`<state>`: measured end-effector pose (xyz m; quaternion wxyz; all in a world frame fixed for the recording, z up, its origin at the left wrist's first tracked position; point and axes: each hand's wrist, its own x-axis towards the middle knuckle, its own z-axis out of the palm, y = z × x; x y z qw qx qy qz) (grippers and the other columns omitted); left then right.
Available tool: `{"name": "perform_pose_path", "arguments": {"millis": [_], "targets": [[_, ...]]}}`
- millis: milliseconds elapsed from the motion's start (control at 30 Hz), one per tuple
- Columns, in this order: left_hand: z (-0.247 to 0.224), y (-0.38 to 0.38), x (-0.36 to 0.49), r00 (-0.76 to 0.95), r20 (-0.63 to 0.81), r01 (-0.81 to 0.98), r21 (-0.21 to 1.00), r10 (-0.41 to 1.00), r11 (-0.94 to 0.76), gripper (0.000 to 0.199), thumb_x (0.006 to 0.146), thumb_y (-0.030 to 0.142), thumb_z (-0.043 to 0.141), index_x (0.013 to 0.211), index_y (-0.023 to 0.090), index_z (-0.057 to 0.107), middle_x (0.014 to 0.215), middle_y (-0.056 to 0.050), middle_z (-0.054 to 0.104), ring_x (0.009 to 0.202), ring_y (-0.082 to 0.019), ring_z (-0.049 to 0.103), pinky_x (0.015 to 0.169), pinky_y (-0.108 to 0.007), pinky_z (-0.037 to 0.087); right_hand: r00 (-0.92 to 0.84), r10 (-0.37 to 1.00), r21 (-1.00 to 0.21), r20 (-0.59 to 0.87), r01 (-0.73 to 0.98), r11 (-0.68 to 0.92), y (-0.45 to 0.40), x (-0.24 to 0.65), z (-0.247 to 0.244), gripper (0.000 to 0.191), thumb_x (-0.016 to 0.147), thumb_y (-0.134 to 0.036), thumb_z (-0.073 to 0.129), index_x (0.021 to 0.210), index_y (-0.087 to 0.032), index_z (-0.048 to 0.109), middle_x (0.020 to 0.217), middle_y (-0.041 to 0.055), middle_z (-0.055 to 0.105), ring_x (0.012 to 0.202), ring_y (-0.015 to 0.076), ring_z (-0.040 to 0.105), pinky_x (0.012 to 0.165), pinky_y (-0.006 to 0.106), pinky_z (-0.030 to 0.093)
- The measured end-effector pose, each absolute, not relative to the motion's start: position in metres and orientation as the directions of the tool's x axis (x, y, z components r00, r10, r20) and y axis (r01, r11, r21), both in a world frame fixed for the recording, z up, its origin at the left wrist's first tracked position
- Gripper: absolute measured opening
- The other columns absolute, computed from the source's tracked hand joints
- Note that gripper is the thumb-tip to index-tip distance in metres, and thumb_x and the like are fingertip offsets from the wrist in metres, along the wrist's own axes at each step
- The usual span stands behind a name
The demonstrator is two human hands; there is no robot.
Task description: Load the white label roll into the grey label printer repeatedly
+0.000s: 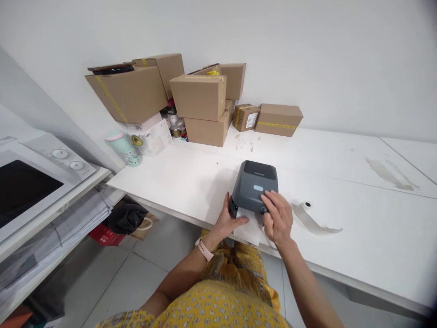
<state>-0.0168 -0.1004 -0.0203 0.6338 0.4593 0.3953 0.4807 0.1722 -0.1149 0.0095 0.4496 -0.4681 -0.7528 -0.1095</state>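
A dark grey thermal printer (254, 182) with a small pale blue patch on top rests near the front edge of the white table (184, 191). My left hand (228, 222) holds its lower left side, fingers along the side and thumb stretched toward the front. With bent fingers, my right hand (278, 216) grips the front right corner of the printer's lid; the fingertips lie on top. White paper (247, 228) shows under the front, between my hands. Right of my right hand lies a small paper roll (307, 206) with a curled loose strip.
Taped cardboard boxes (205, 132) are stacked against the wall, with a smaller box (246, 117) and a long box (278, 119) beside them. A mint green tumbler (124, 148) stands at the table's left end. Further left, a white microwave (41, 168) sits on a shelf.
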Motion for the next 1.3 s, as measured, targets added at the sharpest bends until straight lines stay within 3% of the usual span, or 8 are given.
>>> {"name": "perform_pose_path", "arguments": {"millis": [100,167,300,567,833,1033,1133,1300], "targets": [[-0.019,-0.103,-0.018,0.244,-0.038,-0.287,0.952,0.969,0.11,0.13,0.061,0.04,0.09,0.158,0.027,0.004,0.163,-0.014,0.023,0.149,-0.029,0.026,0.122,-0.043,0.025,-0.161,0.65,-0.254,0.743,0.831,0.495,-0.126,0.169,-0.015,0.059,0.092,-0.025,0.042,0.151,-0.028,0.038,0.146,0.0096,0.052,0.138,0.0333,0.045,0.112,0.056,0.039],[-0.015,-0.103,-0.018,0.227,-0.057,-0.332,0.934,0.972,0.133,0.121,0.068,0.047,0.084,0.158,0.027,0.005,0.162,-0.014,0.026,0.147,-0.029,0.031,0.121,-0.044,0.028,-0.134,0.64,-0.27,0.757,0.827,0.493,-0.128,0.165,-0.023,0.059,0.093,-0.024,0.039,0.152,-0.028,0.036,0.147,0.0102,0.05,0.139,0.0337,0.045,0.112,0.057,0.04],[-0.005,-0.097,-0.012,0.149,-0.156,-0.341,0.919,0.977,0.198,0.095,0.082,0.053,0.07,0.156,0.029,0.016,0.161,-0.011,0.031,0.143,-0.029,0.038,0.118,-0.044,0.034,-0.077,0.599,-0.303,0.797,0.807,0.507,-0.128,0.158,-0.036,0.059,0.094,-0.021,0.032,0.152,-0.029,0.037,0.145,0.0092,0.053,0.139,0.0328,0.045,0.112,0.059,0.04],[-0.003,-0.084,-0.007,0.132,-0.082,-0.202,0.973,0.988,0.107,0.071,0.08,0.049,0.071,0.14,0.02,0.046,0.14,-0.013,0.056,0.127,-0.029,0.054,0.108,-0.044,0.044,0.01,0.585,-0.385,0.811,0.762,0.52,-0.125,0.155,-0.057,0.057,0.094,-0.022,0.03,0.15,-0.031,0.042,0.142,0.0074,0.056,0.137,0.0334,0.047,0.112,0.063,0.037],[-0.005,-0.079,-0.006,0.091,-0.058,-0.079,0.995,0.994,0.065,0.061,0.083,0.046,0.065,0.135,0.019,0.046,0.138,-0.013,0.055,0.125,-0.026,0.054,0.105,-0.039,0.045,0.063,0.596,-0.406,0.801,0.789,0.462,-0.125,0.153,-0.072,0.056,0.096,-0.026,0.025,0.148,-0.029,0.045,0.132,0.0092,0.063,0.135,0.0332,0.049,0.11,0.064,0.039],[-0.004,-0.106,-0.02,0.079,-0.134,-0.058,0.989,0.988,0.139,0.069,0.082,0.051,0.068,0.139,0.022,0.042,0.139,-0.014,0.052,0.12,-0.024,0.056,0.099,-0.036,0.047,0.101,0.73,-0.564,0.676,0.708,0.424,-0.139,0.154,-0.034,0.052,0.097,-0.026,0.028,0.145,-0.029,0.047,0.14,0.007,0.058,0.136,0.0311,0.048,0.112,0.06,0.038],[-0.01,-0.135,-0.026,-0.053,-0.196,0.045,0.979,0.979,0.199,0.051,0.081,0.054,0.068,0.118,0.02,0.057,0.112,-0.009,0.063,0.097,-0.02,0.06,0.082,-0.031,0.049,0.103,0.777,-0.61,0.621,0.686,0.397,-0.146,0.153,-0.014,0.05,0.098,-0.028,0.031,0.147,-0.03,0.043,0.152,0.006,0.047,0.144,0.0305,0.038,0.116,0.059,0.033],[-0.008,-0.153,-0.021,0.24,-0.299,-0.077,0.942,0.924,0.325,0.043,0.075,0.056,0.072,0.073,0.014,0.064,0.066,0.001,0.056,0.063,-0.012,0.048,0.062,-0.025,0.038,0.085,0.79,-0.617,0.608,0.677,0.402,-0.146,0.155,-0.009,0.047,0.1,-0.028,0.029,0.144,-0.028,0.047,0.15,0.0069,0.049,0.145,0.0286,0.036,0.118,0.059,0.028]]}}
